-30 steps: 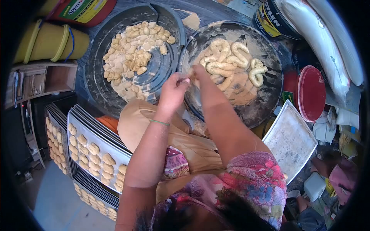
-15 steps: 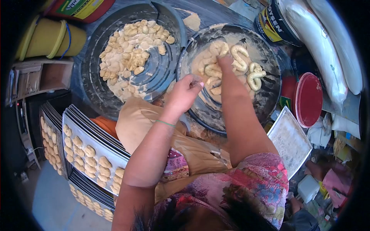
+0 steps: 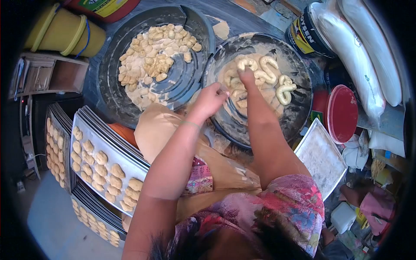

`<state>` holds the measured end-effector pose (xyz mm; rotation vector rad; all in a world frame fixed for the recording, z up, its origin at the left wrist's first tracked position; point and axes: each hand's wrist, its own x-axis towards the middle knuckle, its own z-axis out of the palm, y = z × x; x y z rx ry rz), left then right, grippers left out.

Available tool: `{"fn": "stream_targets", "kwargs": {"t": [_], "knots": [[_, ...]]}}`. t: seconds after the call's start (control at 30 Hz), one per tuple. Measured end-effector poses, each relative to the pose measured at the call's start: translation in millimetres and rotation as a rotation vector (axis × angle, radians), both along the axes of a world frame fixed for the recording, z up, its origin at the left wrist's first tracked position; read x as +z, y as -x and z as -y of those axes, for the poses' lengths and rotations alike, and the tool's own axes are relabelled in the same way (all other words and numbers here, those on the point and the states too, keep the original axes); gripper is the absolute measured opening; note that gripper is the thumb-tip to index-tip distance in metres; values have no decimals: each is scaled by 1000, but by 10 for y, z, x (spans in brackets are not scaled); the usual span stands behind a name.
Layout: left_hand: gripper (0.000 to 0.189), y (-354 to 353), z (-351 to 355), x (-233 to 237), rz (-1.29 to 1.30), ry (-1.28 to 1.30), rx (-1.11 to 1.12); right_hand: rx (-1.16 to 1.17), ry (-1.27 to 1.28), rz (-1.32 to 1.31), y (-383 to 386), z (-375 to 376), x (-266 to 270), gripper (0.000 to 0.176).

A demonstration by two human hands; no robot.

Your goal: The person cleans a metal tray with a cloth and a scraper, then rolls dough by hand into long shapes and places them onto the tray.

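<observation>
My right hand (image 3: 248, 78) reaches into a dark floured basin (image 3: 299, 119) and closes on one of the pale dough ropes (image 3: 284, 93) heaped there. At that basin's near left rim, my left hand (image 3: 211, 99) pinches a small dough piece in its fingertips. A second dark basin (image 3: 106, 82) to the left holds several small cut dough pieces (image 3: 151, 56). My apron-covered lap lies below both basins.
Stacked metal trays (image 3: 93, 143) with rows of shaped dough pieces stand at my left. A floured bare tray (image 3: 323, 158) leans at the right, beside a red lid (image 3: 346, 113). Yellow buckets (image 3: 65, 30), a paint tub (image 3: 305, 32) and white sacks (image 3: 368, 56) ring the basins.
My hands parted from pinching dough together. The right hand moved out onto the dough ropes in the right basin, while the left stayed by the rim with a small piece.
</observation>
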<state>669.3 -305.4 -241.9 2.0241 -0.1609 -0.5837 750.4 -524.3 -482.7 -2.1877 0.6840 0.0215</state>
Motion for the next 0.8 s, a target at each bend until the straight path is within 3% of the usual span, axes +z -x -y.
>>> {"fn": "stream_targets", "kwargs": {"t": [0.07,0.17,0.23,0.37,0.47,0.57,0.6,0.7,0.77,0.8], "knots": [[31,-24,-60,-70,29,-48,-10,-39,-366,148,-20,89,279,45],[31,-27,-136,-53,-17,-42,45,39,-919,248,104,224,1250,34],[32,-9,-151,-4,-7,-54,63,137,-1039,348,253,220,1921,27],[33,-27,-191,-68,31,-111,33,478,-627,115,707,288,2886,29],[31,-34,-203,-141,74,-159,21,643,-523,205,1030,285,3126,29],[32,-1,-177,-1,63,-170,20,796,-476,104,1145,327,3362,28],[32,5,-179,-17,57,-155,19,771,-466,12,1113,340,3360,31],[33,-16,-177,-38,42,-128,10,879,7,94,787,235,3035,34],[33,-18,-171,-16,22,-139,-2,717,32,152,389,77,2587,35],[33,-9,-163,25,-19,-131,-13,621,48,325,134,34,2215,34]]}}
